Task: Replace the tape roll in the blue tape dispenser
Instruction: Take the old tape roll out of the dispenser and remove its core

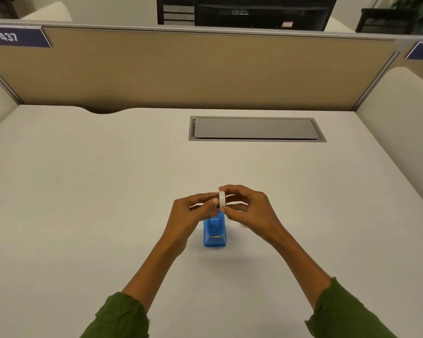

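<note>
Your two hands meet just above the blue tape dispenser (215,231), which sits on the white counter (83,191) near the front-centre, cutter end twd you. The metal blade strip shows low on its near slope. The far end of the dispenser is hidden behind your hands.

Right hand (249,211): thumb and forefinger pinch the white tape roll (222,199) by its rim, forefinger over the top, thumb at the bottom edge. The roll stands on edge, seen nearly edge-on, so it reads as a narrow white band. It's held right over the back part of the dispenser; can't tell whether its bottom edge touches the blue body or just clears it.

Left hand (188,215): fingers curled, thumb and fingertips closed in on the left face of the roll. A small dark bit shows betw. your left fingertips and the roll, too small to say what it is. So both hands grip the roll, R on the rim, L at the side/centre.

Both forearms come in from the bottom corners w/ green sleeves (117,315) pushed back to mid-forearm.

Further back on the counter, well apart from the dispenser, a grey cable hatch (255,128) is set flush into the surface, lid shut. Behind it a tan partition (181,69) runs the full width, w/ a blue tag reading 437 (9,36) at top left.
</note>
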`<state>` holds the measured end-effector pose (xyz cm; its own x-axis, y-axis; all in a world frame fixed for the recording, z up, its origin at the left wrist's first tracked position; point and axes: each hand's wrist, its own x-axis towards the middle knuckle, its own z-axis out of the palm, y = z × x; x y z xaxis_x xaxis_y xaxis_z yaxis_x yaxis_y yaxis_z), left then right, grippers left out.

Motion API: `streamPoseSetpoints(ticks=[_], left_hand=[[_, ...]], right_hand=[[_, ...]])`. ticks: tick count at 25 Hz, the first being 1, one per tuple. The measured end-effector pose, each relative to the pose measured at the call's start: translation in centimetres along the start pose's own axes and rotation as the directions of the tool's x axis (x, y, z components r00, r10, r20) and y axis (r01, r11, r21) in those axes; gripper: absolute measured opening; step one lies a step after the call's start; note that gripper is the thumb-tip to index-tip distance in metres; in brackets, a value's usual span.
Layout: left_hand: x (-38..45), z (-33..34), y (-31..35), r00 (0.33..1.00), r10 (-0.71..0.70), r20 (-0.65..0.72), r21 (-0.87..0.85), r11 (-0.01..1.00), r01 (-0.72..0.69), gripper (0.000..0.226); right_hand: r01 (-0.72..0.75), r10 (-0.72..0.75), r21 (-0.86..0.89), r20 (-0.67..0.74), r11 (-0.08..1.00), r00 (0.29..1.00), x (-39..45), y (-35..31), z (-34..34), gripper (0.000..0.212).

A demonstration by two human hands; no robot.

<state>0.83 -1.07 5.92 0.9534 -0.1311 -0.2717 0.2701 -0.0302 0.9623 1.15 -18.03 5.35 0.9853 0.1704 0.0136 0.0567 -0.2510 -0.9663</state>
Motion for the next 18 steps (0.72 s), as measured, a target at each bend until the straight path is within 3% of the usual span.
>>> streamPoseSetpoints(ticks=[4,8,13,16,18], left_hand=[[0.7,0.4,-0.3,0.992,-0.103,-0.067,-0.061,0.993,0.098,0.02],[1.6,0.9,0.0,0.956,-0.279,-0.093,-0.253,0.935,0.249,0.021],[2.3,0.6,0.2,0.922,-0.368,-0.118,-0.411,0.864,0.292,0.009],[2.3,-0.4,-0.1,0.926,-0.355,-0.127,-0.487,0.836,0.253,0.009],[2.2,-0.8,-0.4,0.935,-0.333,-0.121,-0.499,0.835,0.232,0.011]], right_hand=[[0.013,-0.013,0.025,0.017,1.0,1.0,-0.2,0.1,-0.1,0.04],[0.078,-0.078,-0.022,0.023,0.997,0.997,0.0,0.3,0.1,0.041],[0.222,-0.219,-0.134,0.035,0.966,0.975,0.9,-0.4,0.0,0.042],[0.14,-0.156,-0.141,-0.107,0.98,0.982,3.0,0.5,-1.1,0.04],[0.037,-0.083,-0.239,-0.186,0.97,0.979,5.1,2.2,-1.6,0.042]])
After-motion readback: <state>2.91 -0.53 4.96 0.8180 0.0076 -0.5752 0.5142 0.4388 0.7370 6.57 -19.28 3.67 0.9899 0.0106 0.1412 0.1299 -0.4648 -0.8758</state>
